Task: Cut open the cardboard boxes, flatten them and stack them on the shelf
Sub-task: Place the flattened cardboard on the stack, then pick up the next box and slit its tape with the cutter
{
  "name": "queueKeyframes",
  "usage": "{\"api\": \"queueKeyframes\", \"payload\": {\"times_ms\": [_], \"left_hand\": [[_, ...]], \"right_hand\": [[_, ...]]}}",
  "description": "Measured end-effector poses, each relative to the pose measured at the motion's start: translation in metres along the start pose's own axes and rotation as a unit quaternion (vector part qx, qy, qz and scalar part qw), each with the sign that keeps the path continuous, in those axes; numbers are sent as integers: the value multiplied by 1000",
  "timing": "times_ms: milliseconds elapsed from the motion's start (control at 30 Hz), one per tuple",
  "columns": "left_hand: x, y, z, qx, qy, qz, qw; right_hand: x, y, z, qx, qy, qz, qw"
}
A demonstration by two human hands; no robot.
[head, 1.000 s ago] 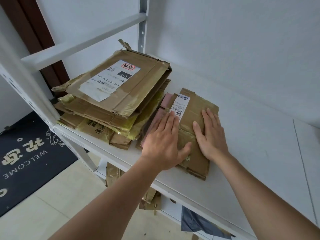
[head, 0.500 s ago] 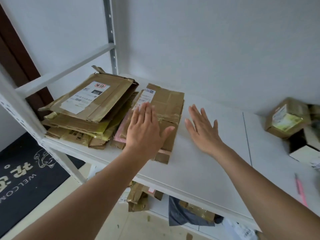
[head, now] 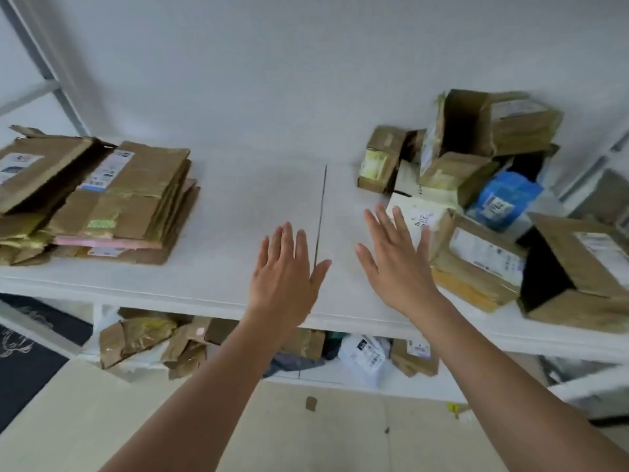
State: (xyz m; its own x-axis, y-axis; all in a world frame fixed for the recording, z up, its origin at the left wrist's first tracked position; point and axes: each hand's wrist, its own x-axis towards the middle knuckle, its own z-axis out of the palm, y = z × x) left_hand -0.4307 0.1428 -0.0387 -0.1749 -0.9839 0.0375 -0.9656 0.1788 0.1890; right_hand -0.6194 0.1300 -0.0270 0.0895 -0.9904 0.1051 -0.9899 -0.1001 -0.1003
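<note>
- Shelf [head: 238,206]: a white board with a dark seam down its middle. The bare stretch around the seam separates finished work on the left from waiting work on the right, seemingly as a sorting gap.
- Unopened boxes [head: 476,199]: a loose heap at the right of the shelf, brown cardboard with glossy tape and white labels. Several stand open-mouthed and tilted; a white box and a blue parcel sit among them. None is flat, so much of the task appears to remain.
- Flattened boxes [head: 129,199]: stacked at the left end of the shelf, creased brown sheets lying roughly square on one another, with one pink layer near the bottom. Lying flat keeps the pile low and steady.
- Left hand [head: 286,277]: fingers straight and spread, holding nothing, over the seam.
- Right hand [head: 394,264]: likewise spread and empty, fingertips close to the white box, probably the next pick.
</note>
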Motion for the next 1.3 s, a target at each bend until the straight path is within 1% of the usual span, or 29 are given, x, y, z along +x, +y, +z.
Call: {"api": "queueKeyframes", "payload": {"times_ms": [167,233,333,467,600,800,867,967,1033,1133,1200,1300], "left_hand": [[-21,117,27,-10,-76,43,996],[-19,149,30,-17,-88,58,994],[-10,182,30,-21,-93,80,992],[11,203,35,4,-118,101,988],[40,206,45,12,-134,108,985],[70,202,59,-29,-151,106,982],[74,201,60,-73,-165,99,979],[77,203,60,-166,-182,85,965],[79,206,61,-221,-164,72,959],[84,211,56,-285,-111,62,950],[88,215,46,-369,-72,47,925],[90,216,20,-496,-25,41,867]], "right_hand": [[-71,114,-19,-7,-25,81,996],[-92,149,-23,-1,-40,106,994],[-109,184,-23,56,-66,141,986],[-117,200,-14,103,-86,155,979],[-119,210,-4,130,-101,177,970],[-104,216,5,151,-68,179,970],[-100,215,7,186,-65,177,964],[-96,212,8,249,-51,163,953],[-90,211,7,269,-44,159,949],[-76,212,-2,260,-20,160,952],[-64,212,-14,252,12,160,954],[-50,206,-35,257,84,165,949]]}}
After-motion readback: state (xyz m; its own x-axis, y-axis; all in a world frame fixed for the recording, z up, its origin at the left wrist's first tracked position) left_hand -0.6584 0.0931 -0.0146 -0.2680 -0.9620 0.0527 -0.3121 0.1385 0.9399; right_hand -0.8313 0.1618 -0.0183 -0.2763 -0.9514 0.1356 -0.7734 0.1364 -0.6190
